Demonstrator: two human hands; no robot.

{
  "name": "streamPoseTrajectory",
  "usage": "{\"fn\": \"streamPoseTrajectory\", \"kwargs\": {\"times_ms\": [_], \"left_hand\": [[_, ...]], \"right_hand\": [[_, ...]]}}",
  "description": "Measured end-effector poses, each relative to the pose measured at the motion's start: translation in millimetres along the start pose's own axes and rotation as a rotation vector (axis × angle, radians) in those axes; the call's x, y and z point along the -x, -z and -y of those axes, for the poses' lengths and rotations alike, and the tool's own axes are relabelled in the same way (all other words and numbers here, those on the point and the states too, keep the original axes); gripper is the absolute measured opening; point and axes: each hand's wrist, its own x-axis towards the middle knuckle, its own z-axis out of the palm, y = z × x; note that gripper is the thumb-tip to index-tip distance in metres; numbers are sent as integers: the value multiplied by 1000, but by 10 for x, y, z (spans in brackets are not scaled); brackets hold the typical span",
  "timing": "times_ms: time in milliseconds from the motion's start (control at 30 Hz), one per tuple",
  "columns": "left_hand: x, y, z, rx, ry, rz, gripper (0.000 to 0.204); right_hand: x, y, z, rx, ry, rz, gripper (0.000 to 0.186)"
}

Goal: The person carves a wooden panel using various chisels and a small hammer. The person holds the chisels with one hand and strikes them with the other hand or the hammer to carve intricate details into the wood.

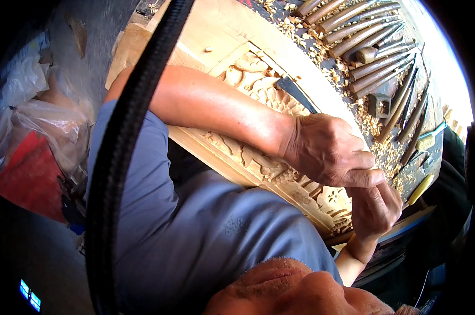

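Observation:
My left arm reaches across a carved wooden panel (248, 157) with raised floral and leaf relief. A dark, flat-bladed chisel (300, 96) sticks out of my left hand (326, 149), its blade pointing away over the carving. The fingers of that hand are curled round it, hiding its handle. Close beside it, touching its fingertips, is my right hand (376, 210) with bent, closed fingers. Whatever lies between those fingers is hidden. Both hands are above the right part of the panel.
Several wooden-handled carving tools (363, 42) lie along the far right of the workbench among wood shavings (305, 39). A brush (426, 142) and a yellow-handled item (420, 189) rest by its right edge. Clear plastic bags (54, 115) and a red sheet (30, 178) are at left. A black strap (124, 136) crosses the view.

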Motion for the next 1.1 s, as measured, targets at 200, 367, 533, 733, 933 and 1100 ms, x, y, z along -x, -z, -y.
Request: {"fn": "streamPoseTrajectory", "kwargs": {"times_ms": [200,367,533,733,933,1100], "left_hand": [[12,169,15,-114,70,77,40],[27,62,4,24,-27,52,49],[12,19,-10,51,-107,47,56],[-17,10,-6,82,-120,69,58],[-2,0,16,100,-120,52,66],[3,-80,1,108,-92,30,70]], "right_hand": [[-123,-90,-91,-19,50,16,39],[25,8,-62,-14,-5,24,26],[151,71,-37,22,-71,-1,21],[168,158,30,56,-138,-18,25],[130,171,20,57,-125,-34,27],[125,168,-25,60,-96,-27,29]]}}
